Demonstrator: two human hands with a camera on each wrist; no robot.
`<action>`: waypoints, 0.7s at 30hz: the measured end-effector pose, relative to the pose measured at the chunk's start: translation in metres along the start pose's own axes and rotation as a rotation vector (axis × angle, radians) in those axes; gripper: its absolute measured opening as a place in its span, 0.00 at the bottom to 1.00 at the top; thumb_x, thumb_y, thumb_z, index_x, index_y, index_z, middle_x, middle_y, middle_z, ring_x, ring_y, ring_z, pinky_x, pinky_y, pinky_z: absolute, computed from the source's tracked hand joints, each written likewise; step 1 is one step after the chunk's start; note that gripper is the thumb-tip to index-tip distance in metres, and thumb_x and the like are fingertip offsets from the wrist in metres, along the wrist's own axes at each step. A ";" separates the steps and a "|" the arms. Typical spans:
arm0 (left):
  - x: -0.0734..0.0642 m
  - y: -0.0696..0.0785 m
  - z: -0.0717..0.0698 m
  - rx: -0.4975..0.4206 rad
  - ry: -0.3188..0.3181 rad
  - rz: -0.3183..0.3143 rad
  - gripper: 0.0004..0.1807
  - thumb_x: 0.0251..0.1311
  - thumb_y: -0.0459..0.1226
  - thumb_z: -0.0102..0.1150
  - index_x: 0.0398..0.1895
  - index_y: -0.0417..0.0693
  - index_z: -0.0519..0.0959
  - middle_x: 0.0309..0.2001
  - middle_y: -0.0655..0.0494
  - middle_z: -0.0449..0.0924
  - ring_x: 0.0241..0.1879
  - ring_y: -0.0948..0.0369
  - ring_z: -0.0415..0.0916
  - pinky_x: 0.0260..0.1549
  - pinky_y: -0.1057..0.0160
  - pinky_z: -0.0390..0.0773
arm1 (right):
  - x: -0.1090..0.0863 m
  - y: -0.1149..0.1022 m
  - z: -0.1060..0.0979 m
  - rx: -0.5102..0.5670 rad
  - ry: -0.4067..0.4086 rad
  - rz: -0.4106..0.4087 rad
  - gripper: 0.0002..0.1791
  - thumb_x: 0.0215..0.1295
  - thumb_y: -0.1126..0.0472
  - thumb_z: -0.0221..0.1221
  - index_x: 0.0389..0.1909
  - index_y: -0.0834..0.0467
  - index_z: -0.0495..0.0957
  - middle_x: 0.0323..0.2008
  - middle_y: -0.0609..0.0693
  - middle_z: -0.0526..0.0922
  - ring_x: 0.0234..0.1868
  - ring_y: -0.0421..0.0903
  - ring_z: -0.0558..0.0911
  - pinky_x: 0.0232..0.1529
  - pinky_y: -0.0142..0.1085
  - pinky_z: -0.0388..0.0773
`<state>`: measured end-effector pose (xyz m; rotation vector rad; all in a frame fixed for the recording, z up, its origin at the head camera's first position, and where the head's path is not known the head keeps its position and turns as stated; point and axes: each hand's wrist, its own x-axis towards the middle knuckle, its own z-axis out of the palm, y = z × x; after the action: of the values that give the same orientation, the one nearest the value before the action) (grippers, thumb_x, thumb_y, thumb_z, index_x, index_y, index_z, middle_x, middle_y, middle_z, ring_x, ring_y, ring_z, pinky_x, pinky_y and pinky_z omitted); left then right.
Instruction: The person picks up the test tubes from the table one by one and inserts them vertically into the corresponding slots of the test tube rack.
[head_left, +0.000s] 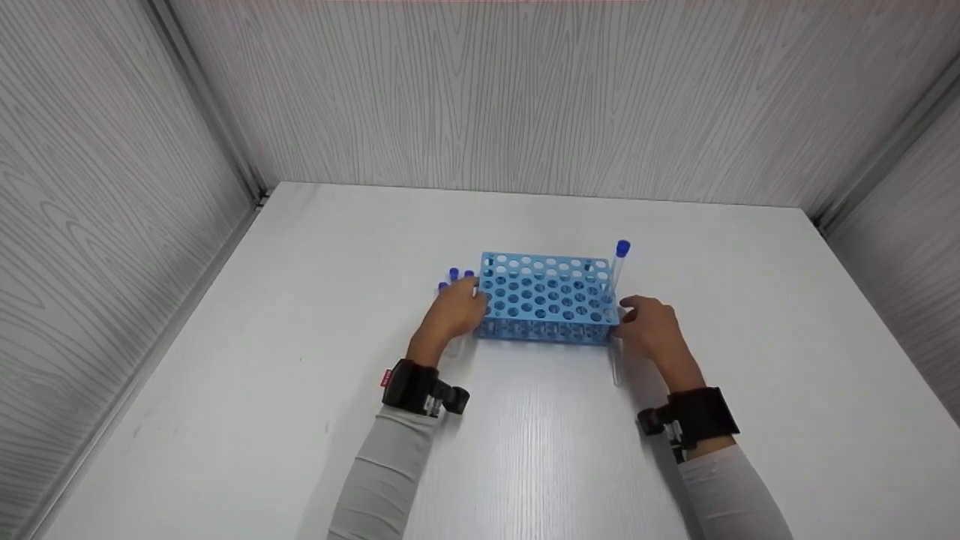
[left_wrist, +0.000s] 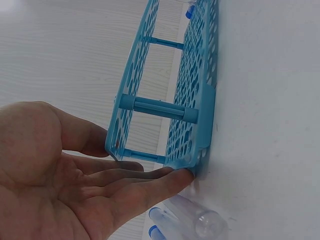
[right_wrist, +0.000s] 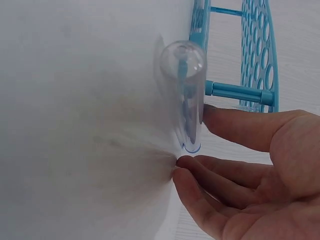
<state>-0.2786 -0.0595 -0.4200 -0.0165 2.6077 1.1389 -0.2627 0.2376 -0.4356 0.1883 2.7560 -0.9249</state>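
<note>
A light-blue test tube rack (head_left: pixel 551 289) stands on the white table between the two hands. My left hand (head_left: pixel 456 309) rests against its left end; in the left wrist view the thumb (left_wrist: pixel 85 137) meets the upper plate's corner and fairly straight fingers (left_wrist: pixel 145 192) lie along the end. Beside the rack's right end lies a clear test tube (right_wrist: pixel 185 75) with a blue cap (head_left: pixel 623 247). My right hand (head_left: pixel 651 324) is around this tube, thumb (right_wrist: pixel 235 125) close to it on the rack side, fingertips (right_wrist: pixel 185 175) on the other, spaced apart.
Several clear tubes (left_wrist: pixel 200 220) with blue caps (head_left: pixel 454 274) lie left of the rack, partly hidden by the left hand. Grey wood-grain walls (head_left: pixel 480 97) enclose the table (head_left: pixel 540 450) at the back and on both sides.
</note>
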 end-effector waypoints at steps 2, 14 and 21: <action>0.000 0.000 0.000 0.000 0.001 0.004 0.30 0.78 0.42 0.38 0.78 0.42 0.59 0.77 0.44 0.62 0.78 0.47 0.55 0.76 0.47 0.59 | 0.000 0.000 0.000 -0.013 0.002 -0.010 0.34 0.67 0.63 0.59 0.72 0.70 0.64 0.61 0.71 0.77 0.57 0.63 0.80 0.59 0.53 0.80; 0.002 0.001 0.000 0.012 -0.001 -0.010 0.30 0.77 0.42 0.38 0.78 0.41 0.59 0.77 0.44 0.60 0.78 0.47 0.54 0.76 0.47 0.58 | -0.002 0.000 -0.004 -0.050 0.002 -0.003 0.30 0.66 0.65 0.56 0.69 0.71 0.68 0.59 0.70 0.78 0.55 0.62 0.79 0.60 0.54 0.79; 0.001 0.002 0.000 0.007 0.002 -0.001 0.30 0.78 0.42 0.38 0.78 0.41 0.59 0.77 0.44 0.61 0.78 0.47 0.54 0.76 0.48 0.58 | -0.005 0.001 -0.006 -0.059 0.006 0.000 0.26 0.63 0.66 0.56 0.63 0.71 0.73 0.55 0.69 0.80 0.54 0.62 0.79 0.59 0.54 0.78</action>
<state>-0.2796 -0.0586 -0.4188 -0.0177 2.6135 1.1296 -0.2590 0.2414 -0.4305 0.1815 2.7849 -0.8438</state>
